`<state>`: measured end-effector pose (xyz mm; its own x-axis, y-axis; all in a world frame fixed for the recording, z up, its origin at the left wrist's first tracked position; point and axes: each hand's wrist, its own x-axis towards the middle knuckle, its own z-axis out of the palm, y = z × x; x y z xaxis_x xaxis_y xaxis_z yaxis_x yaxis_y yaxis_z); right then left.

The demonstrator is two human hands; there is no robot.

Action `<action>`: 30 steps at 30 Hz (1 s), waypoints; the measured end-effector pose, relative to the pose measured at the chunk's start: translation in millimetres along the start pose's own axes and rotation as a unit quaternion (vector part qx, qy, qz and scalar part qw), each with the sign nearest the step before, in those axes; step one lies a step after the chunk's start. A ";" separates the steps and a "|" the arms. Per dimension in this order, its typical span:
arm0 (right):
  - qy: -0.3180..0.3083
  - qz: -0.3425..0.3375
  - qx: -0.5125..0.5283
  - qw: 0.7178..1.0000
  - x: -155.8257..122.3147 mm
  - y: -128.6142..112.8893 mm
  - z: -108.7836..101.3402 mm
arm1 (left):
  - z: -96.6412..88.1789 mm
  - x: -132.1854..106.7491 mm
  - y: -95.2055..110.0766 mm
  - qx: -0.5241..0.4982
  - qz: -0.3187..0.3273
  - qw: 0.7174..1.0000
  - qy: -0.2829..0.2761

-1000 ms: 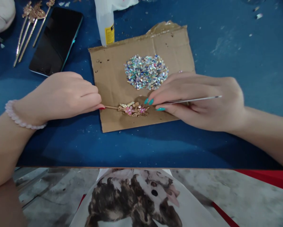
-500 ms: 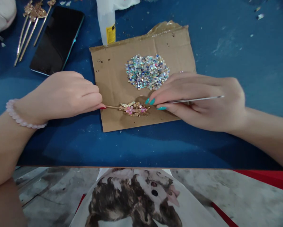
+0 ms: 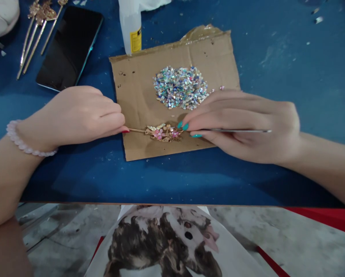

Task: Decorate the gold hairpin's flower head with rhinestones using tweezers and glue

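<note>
A gold hairpin (image 3: 161, 132) with pink and pale stones on its flower head lies on a piece of brown cardboard (image 3: 138, 100). My left hand (image 3: 80, 115) is closed, pinching the pin's stem at the cardboard's left edge. My right hand (image 3: 241, 123) is closed round thin metal tweezers (image 3: 241, 130), its teal-nailed fingertips right beside the flower head. The tweezers' tip is hidden under the fingers. A heap of small iridescent stones (image 3: 179, 86) lies on the cardboard just behind the hairpin.
The blue table (image 3: 290, 57) carries a black phone (image 3: 70, 48) at the back left, several more gold hairpins (image 3: 35, 34) beside it, and a white glue bottle (image 3: 131, 27) behind the cardboard. My lap with a dog-print garment (image 3: 166, 242) fills the bottom.
My right hand has dropped slightly and the tweezers' free end has lowered to nearly level. The left hand and hairpin have stayed put.
</note>
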<state>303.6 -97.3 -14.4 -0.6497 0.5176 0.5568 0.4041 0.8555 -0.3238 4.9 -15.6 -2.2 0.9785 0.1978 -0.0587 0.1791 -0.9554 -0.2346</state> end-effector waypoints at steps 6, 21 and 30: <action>-0.004 -0.007 0.004 1.000 -1.6 1.2 -0.7 | 1.2 -0.2 -1.1 -0.006 0.005 1.000 0.008; -0.002 0.006 0.015 1.000 -1.6 1.0 -0.4 | -0.3 1.5 0.9 0.002 0.000 1.000 -0.010; 0.003 -0.010 0.010 1.000 0.8 0.3 -0.1 | -1.1 1.1 0.1 0.030 0.021 0.999 0.019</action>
<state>303.2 -96.7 -14.0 -0.6536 0.5004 0.5678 0.3776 0.8658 -0.3284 6.1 -15.7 -1.2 0.9884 0.1483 -0.0341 0.1322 -0.9476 -0.2910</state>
